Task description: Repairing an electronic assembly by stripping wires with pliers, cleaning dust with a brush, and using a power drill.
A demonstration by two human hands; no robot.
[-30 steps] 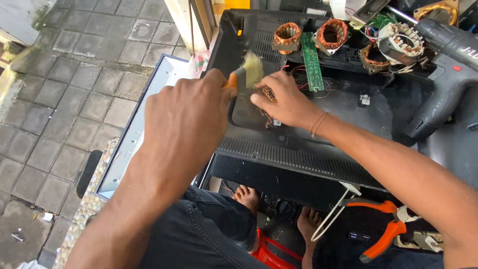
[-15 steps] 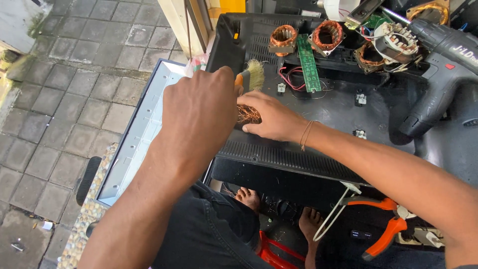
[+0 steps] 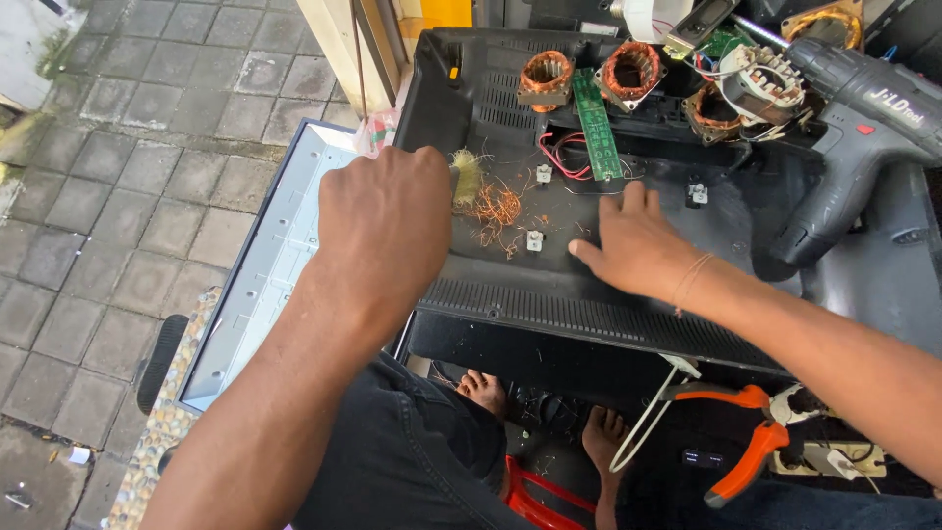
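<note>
pale-bristled brush (image 3: 467, 177), beside loose copper wire (image 3: 497, 207)

a grey drill (image 3: 863, 128) lay at right on the black panel. two copper coils (image 3: 589, 74) flanked a green board (image 3: 595, 123). orange pliers (image 3: 746, 442) sat low right. grey pavers (image 3: 147, 147) lay at left.

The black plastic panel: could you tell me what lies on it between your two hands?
Between the left hand and right hand, the head view shows a tangle of loose copper wire and a small white clip.
</note>
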